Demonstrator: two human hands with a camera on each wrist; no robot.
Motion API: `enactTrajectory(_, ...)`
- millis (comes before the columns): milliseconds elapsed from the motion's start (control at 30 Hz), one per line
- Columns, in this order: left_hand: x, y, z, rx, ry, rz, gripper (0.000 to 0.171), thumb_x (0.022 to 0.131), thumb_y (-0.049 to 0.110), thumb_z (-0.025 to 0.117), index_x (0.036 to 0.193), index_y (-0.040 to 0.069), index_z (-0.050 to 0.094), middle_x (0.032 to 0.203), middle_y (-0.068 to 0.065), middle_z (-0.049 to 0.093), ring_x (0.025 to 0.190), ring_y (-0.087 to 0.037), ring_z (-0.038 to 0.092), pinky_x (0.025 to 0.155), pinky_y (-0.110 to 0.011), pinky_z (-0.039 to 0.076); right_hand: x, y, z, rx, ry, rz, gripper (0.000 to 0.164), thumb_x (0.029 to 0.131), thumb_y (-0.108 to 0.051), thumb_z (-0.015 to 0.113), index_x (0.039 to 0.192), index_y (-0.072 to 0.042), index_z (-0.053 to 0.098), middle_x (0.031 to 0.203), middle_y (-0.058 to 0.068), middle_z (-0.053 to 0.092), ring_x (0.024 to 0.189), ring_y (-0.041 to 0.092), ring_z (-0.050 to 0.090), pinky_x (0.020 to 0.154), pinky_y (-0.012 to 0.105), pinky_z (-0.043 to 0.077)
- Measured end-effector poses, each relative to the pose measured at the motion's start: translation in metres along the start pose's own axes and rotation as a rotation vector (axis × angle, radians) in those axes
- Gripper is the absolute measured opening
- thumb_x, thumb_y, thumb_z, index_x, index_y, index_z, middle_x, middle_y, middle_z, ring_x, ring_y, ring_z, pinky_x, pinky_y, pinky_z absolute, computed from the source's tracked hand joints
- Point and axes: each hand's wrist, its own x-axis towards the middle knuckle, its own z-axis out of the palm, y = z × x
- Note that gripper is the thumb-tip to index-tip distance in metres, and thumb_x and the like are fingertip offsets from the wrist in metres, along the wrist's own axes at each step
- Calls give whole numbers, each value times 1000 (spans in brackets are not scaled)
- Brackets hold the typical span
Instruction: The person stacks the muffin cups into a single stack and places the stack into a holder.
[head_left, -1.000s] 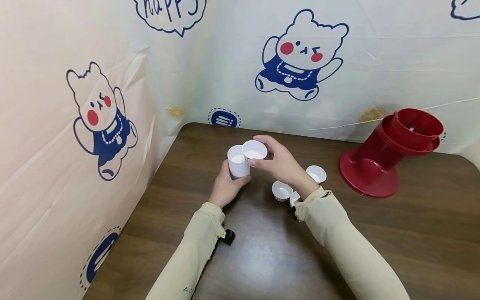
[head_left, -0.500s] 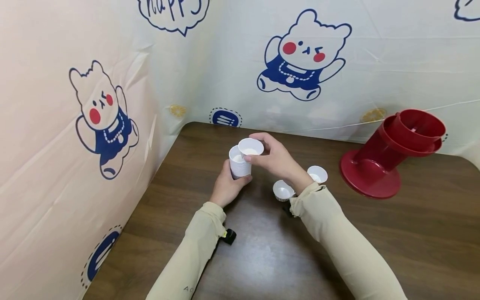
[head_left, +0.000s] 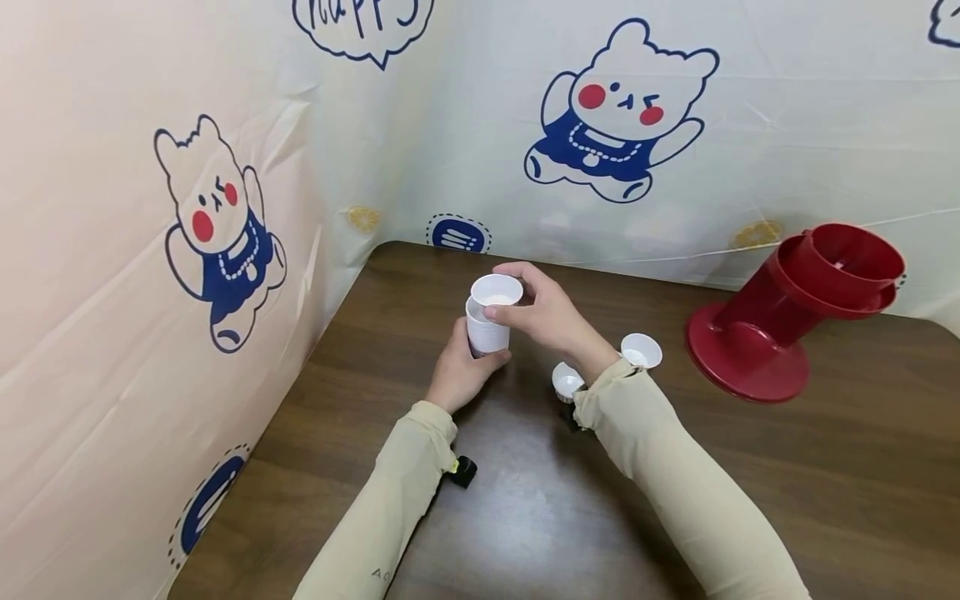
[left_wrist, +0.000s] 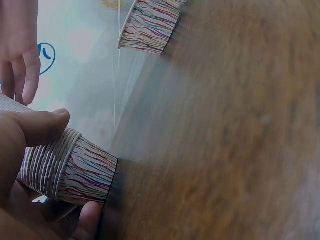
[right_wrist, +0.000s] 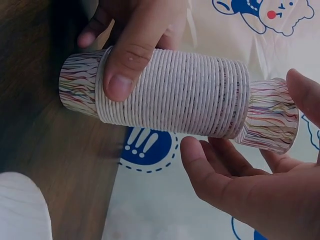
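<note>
My left hand [head_left: 459,371] grips a tall stack of nested paper baking cups [right_wrist: 175,92], its thumb laid across the rolled white rims. Wavy coloured lines show on the wall of the bottom cup [left_wrist: 87,170]. At the mouth of the stack, my right hand [head_left: 551,312] pinches a single baking cup [right_wrist: 272,115] between thumb and fingers. The base of this cup sits inside the top of the stack, while most of its striped wall is outside. In the head view, its white inside [head_left: 497,289] faces up.
Two loose baking cups stand on the brown wooden table [head_left: 510,517]: one cup [head_left: 641,351] beyond my right wrist, another cup [head_left: 567,382] partly hidden by the sleeve. A red flanged holder [head_left: 750,350] leans at the right. Printed cloth [head_left: 420,150] hangs behind the table.
The single cup has moved left from beside the stack to over its mouth, with its base now inside. My left hand keeps its grip on the stack. The view has shifted slightly.
</note>
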Motion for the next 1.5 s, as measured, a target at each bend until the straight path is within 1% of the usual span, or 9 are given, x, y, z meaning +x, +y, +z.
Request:
enactTrajectory(233, 1, -1, 1, -6, -4, 2, 76, 87, 32, 79, 147, 13, 36, 137, -11, 53, 122, -30, 53, 105, -50, 40, 2, 3, 4, 28, 3, -14, 56, 88, -6, 77, 139, -2, 53, 125, 15, 59, 107, 29, 57, 92, 39, 45)
enactTrajectory(400, 2, -2, 1, -7, -2, 8, 75, 87, 31, 79, 146, 12, 36, 136, -11, 54, 121, -30, 53, 105, -50, 40, 3, 4, 6, 40, 7, -19, 56, 88, -6, 77, 139, -5, 53, 124, 14, 59, 105, 30, 56, 90, 38, 45)
enactTrajectory(533, 2, -2, 0, -10, -6, 3, 76, 87, 31, 79, 147, 13, 36, 138, -11, 53, 123, -30, 53, 106, -51, 39, 4, 5, 8, 51, 3, -15, 57, 88, -7, 77, 140, -7, 53, 126, 13, 58, 108, 29, 56, 92, 40, 45)
enactTrajectory(800, 1, -1, -1, -1, -8, 3, 77, 88, 31, 78, 148, 12, 34, 140, -11, 51, 124, -30, 52, 107, -51, 39, 7, 11, 13, 69, 6, -35, 58, 88, -5, 76, 142, -7, 53, 128, 12, 58, 111, 30, 55, 94, 42, 43)
enactTrajectory(1033, 0, 2, 0, 7, -2, 11, 77, 87, 31, 78, 147, 12, 35, 137, -11, 54, 121, -30, 54, 105, -50, 40, 4, 17, 16, 57, 6, 2, 60, 88, -6, 77, 143, -10, 53, 127, 13, 58, 113, 29, 54, 95, 42, 43)
enactTrajectory(1233, 1, 0, 1, 18, 8, 12, 76, 86, 32, 79, 146, 12, 38, 136, -10, 55, 120, -29, 54, 104, -49, 41, 1, 24, 16, 70, 7, 29, 61, 88, -5, 77, 144, -10, 51, 126, 13, 57, 112, 29, 55, 94, 41, 44)
enactTrajectory(1500, 3, -2, 1, 15, 4, 23, 75, 86, 32, 79, 145, 13, 37, 138, -8, 53, 121, -27, 53, 105, -48, 41, 2, 31, 18, 70, 7, 31, 62, 89, -7, 76, 145, -10, 49, 127, 13, 56, 112, 28, 55, 93, 40, 44)
